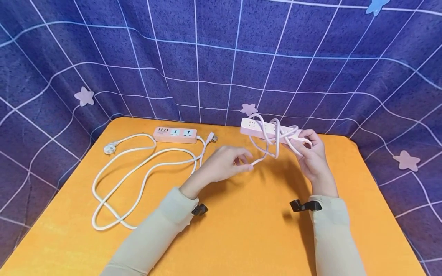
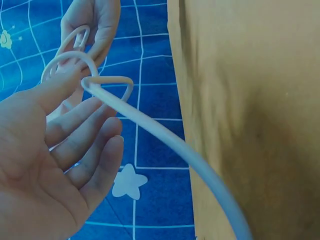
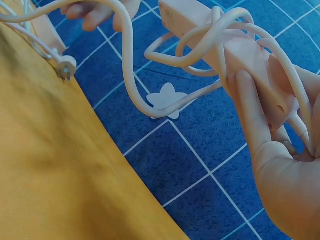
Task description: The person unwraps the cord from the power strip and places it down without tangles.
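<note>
My right hand [image 1: 313, 158] grips one end of a pale pink power strip [image 1: 251, 127], raised above the far right of the table. Loops of its cord [image 1: 277, 138] are wrapped loosely around the strip, and one loop hangs below it. My left hand [image 1: 224, 163] holds the same cord at the thumb and fingertips, left of the strip; its other fingers are loosely bent. In the left wrist view, a length of cord [image 2: 165, 132] runs from those fingertips toward the lower right. The strip's far end [image 3: 175, 15] points away from my right palm.
A second pink power strip [image 1: 165, 135] lies at the back left of the orange table [image 1: 255, 237]. Its white cord [image 1: 141, 184] spreads in wide loops, and a round plug [image 1: 109, 148] lies left. Another plug [image 1: 210, 137] lies beside that strip. A blue gridded curtain [image 1: 214, 61] hangs behind.
</note>
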{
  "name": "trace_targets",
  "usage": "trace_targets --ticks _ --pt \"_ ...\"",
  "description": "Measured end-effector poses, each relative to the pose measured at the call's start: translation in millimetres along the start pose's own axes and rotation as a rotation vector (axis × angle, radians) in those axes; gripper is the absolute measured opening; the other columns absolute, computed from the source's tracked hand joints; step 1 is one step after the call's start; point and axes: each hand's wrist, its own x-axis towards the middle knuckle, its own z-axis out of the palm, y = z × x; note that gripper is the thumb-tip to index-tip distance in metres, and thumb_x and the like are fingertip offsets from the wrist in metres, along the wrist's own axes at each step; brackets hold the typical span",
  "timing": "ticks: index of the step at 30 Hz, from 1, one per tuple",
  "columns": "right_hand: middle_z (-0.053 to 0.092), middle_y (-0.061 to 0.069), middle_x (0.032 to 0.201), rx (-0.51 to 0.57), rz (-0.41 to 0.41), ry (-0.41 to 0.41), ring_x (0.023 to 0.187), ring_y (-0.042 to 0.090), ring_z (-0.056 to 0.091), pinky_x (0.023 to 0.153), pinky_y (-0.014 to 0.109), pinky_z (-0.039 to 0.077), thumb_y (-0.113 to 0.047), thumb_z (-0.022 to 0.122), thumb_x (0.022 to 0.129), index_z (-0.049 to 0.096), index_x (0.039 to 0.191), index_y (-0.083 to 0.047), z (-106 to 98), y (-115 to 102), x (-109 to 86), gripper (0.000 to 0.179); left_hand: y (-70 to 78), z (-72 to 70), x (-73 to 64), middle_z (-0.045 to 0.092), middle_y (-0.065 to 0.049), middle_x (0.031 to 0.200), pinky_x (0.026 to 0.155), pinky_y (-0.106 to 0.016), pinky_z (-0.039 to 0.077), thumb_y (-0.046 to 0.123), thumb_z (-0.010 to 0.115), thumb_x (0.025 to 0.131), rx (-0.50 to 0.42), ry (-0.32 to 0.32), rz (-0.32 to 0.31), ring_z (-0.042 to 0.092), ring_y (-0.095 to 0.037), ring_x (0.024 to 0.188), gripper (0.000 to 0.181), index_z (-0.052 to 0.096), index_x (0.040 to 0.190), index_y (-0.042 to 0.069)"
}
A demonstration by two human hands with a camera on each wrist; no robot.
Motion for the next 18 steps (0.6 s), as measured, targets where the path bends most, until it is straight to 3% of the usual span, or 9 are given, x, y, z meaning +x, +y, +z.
trace_targets --ticks 18 --pt "0.065 0.013 0.108 0.017 -0.009 -0.014 0.099 0.021 0.074 0.088 0.04 0.063 0.026 0.055 0.094 0.059 0.1 -0.004 -1.7 -0.2 -0.4 0.031 -5.5 8.4 3.5 0.077 0.013 0.089 0.079 -0.026 0.052 0.023 0.074 0.102 -0.034 0.035 0.024 0.067 -0.003 0.082 0.011 0.08 0.11 0.02"
